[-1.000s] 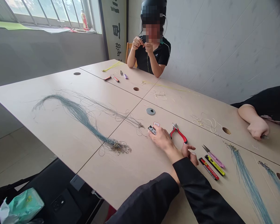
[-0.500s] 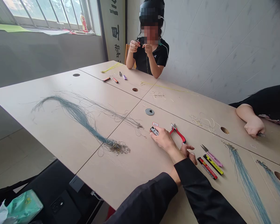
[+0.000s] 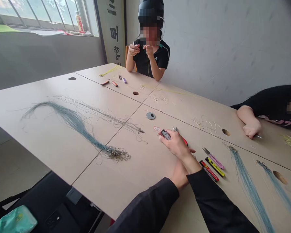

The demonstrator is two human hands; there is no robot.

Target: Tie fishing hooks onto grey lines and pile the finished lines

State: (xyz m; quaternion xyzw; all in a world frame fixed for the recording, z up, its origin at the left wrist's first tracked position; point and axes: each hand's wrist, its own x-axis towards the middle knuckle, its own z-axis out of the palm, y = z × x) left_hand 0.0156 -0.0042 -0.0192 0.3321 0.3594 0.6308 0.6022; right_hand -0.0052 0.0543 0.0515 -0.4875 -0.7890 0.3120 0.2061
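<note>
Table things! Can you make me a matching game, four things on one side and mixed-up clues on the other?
Things:
1. Snips
2. Pliers
3. Disc
4. Grey case

Clues:
A. Held in the right hand
B. Flat and round, with a hole
C. Pink handles
D. Partly hidden behind the right hand, red showing

Right pairs: 1-C, 2-D, 3-B, 4-A
</note>
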